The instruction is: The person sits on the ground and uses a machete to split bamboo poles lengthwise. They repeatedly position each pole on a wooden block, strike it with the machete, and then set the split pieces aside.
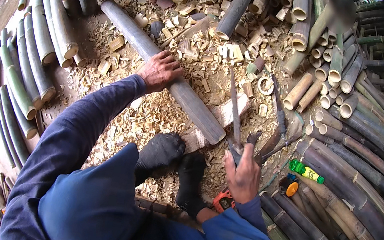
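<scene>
The left hand (161,70) is closed over the top of a long bamboo pole (198,111), fingers curled round its far side, and the right hand (245,175) is wrapped about the handle of a knife (235,109) with no gap showing. Along the left edge of the ground (65,88) lie cut bamboo lengths (37,62), well apart from the pole. The pole slants across the middle of the ground, its far end toward the upper left, its near end just in front of the feet (162,150); pale wood (230,110) shows on both sides beneath, probably a support. Shavings (147,121) lie thick around it. The knife is just beside the near end, blade pointing away from the feet; whether it touches the pole I cannot tell. To work well, the left palm should bear down hard so the pole cannot roll, and keep out of the blade's path; even, shallow strokes, aimed clear of the feet, would be safest. An orange tape measure (223,200) lies near the right forearm. Farther right come a dark curved tool (280,114), then a green bottle (307,171) by the stacked bamboo (354,199) along the ground's right edge.
</scene>
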The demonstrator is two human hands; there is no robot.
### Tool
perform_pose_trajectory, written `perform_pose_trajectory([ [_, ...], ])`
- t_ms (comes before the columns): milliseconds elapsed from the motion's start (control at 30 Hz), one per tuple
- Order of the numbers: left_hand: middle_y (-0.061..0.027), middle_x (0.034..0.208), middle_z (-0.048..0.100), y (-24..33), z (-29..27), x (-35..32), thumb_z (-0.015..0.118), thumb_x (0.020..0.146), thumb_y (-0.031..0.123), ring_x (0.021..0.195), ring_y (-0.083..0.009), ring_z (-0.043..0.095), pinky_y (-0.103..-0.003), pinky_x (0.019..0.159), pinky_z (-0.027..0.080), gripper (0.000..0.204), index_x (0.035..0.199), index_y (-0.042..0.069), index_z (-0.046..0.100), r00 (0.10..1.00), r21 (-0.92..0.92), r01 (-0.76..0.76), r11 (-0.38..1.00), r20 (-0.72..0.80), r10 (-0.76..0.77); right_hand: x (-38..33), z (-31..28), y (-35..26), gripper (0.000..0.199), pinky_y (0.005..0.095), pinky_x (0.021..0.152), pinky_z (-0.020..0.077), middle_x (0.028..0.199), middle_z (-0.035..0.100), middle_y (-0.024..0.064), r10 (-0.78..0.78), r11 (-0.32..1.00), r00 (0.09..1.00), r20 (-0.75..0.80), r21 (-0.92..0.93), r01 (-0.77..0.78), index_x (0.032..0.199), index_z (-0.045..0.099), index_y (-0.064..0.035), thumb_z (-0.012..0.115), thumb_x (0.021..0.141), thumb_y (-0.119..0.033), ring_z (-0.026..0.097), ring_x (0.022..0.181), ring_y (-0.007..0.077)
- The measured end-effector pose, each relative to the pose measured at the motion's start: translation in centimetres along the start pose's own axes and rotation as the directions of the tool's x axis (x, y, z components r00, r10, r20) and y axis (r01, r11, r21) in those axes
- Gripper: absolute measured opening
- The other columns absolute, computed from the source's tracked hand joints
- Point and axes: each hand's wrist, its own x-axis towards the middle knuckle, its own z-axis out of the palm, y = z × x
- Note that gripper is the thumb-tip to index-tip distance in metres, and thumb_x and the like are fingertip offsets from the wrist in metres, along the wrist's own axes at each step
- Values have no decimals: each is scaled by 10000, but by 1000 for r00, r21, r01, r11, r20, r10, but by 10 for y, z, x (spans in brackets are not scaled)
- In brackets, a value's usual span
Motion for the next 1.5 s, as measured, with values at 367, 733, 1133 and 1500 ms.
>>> perform_pose_trajectory([
  [367, -49, 1045, 666, 4, -39, 41, 891, 628, 319, 1081, -252, 637, -421, 1025, 444, 613, 1160, 129, 654, 887, -34, -53, 998, 458, 62, 3, -3, -6, 328, 548, 658, 556, 851, 698, 263, -23, 990, 1000, 6, -137, 23, 1157, 505, -15, 665, 985, -243, 700, 774, 478],
  [733, -48, 984, 739, -4, -32, 57, 856, 600, 281, 1058, -258, 677, -450, 1012, 429, 489, 1055, 182, 708, 709, -72, -10, 997, 703, 58, 0, 15, 23, 528, 528, 706, 568, 963, 726, 268, 108, 953, 979, 173, -299, -52, 1318, 471, 27, 662, 979, -330, 730, 801, 449],
  [1133, -41, 1119, 721, -1, -9, 23, 796, 708, 246, 1180, -244, 640, -467, 1101, 399, 439, 1127, 188, 680, 832, -17, 35, 999, 555, -20, 8, 13, 28, 411, 548, 741, 563, 913, 711, 278, 96, 972, 981, 170, -228, -55, 1260, 532, -30, 653, 987, -312, 715, 836, 478],
  [1500, -40, 1137, 719, 4, -20, 15, 813, 725, 228, 1140, -253, 662, -471, 1102, 421, 456, 1147, 148, 660, 880, -7, 53, 999, 474, -43, 7, 30, 51, 476, 557, 724, 560, 899, 705, 299, 30, 923, 982, 188, -383, 45, 1329, 454, -8, 644, 994, -288, 709, 835, 491],
])
